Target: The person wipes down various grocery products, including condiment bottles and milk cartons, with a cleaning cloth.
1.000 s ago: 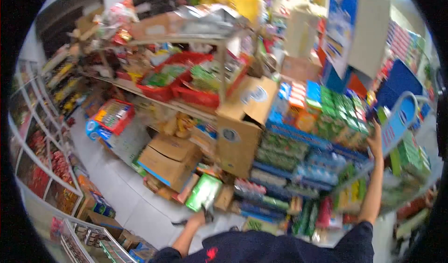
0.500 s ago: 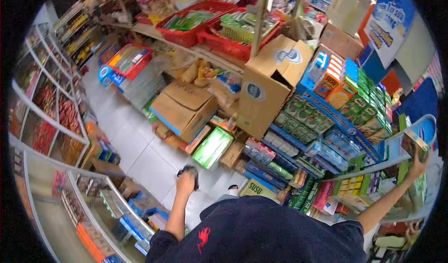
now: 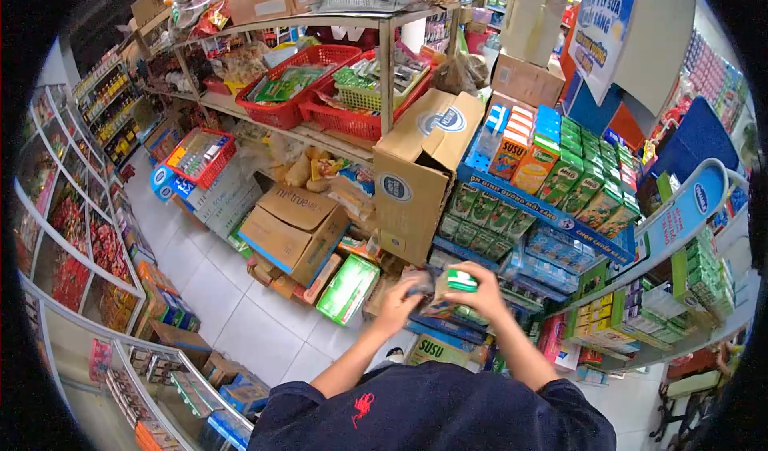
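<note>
Both hands are close together in front of the milk shelves. My right hand (image 3: 485, 293) is wrapped round a small carton with a green and white top (image 3: 462, 281). Just left of it, my left hand (image 3: 396, 302) is closed on a dark item (image 3: 418, 282), blurred and too small to name. Behind them stands a tall cardboard box (image 3: 412, 203), and to its right is a blue display rack (image 3: 544, 205) with rows of green and orange milk cartons.
An open-flapped brown box (image 3: 288, 231) and a bright green box (image 3: 349, 289) lie on the tiled floor ahead. Red baskets (image 3: 280, 115) fill the wooden shelf. Glass cases (image 3: 80, 243) line the left side; a curved rack (image 3: 680, 251) stands right.
My right hand has come from the far right rack to the middle, with the carton in it. My left hand has moved right and up beside it. The view has shifted.
</note>
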`<act>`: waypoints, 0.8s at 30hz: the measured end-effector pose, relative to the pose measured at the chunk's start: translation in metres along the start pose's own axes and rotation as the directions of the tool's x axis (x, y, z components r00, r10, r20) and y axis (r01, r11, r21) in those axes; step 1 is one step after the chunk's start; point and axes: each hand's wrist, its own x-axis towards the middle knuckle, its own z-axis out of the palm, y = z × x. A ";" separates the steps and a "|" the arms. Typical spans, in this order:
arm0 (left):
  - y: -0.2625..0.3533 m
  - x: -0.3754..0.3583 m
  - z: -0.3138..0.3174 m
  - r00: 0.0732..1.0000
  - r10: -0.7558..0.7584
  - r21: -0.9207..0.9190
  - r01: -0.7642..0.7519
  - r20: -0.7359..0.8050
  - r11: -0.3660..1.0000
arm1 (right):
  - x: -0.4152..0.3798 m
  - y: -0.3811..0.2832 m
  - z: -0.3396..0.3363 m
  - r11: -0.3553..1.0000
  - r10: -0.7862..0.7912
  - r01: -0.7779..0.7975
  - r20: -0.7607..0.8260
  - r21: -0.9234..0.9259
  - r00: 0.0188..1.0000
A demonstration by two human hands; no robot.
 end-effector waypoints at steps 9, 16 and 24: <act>-0.023 0.034 -0.001 0.933 0.014 -0.017 -0.022 -0.360 1.000 | 0.054 -0.008 0.073 0.716 0.280 -0.045 -0.228 0.696 0.933; 0.027 0.059 -0.026 0.909 -0.126 -0.038 0.121 -0.397 0.992 | 0.082 -0.006 0.099 0.865 0.119 0.029 -0.261 0.501 0.958; 0.050 0.065 -0.039 0.836 0.062 0.135 0.014 -0.545 0.991 | 0.106 -0.053 0.094 0.829 -0.103 0.291 -0.380 0.478 0.919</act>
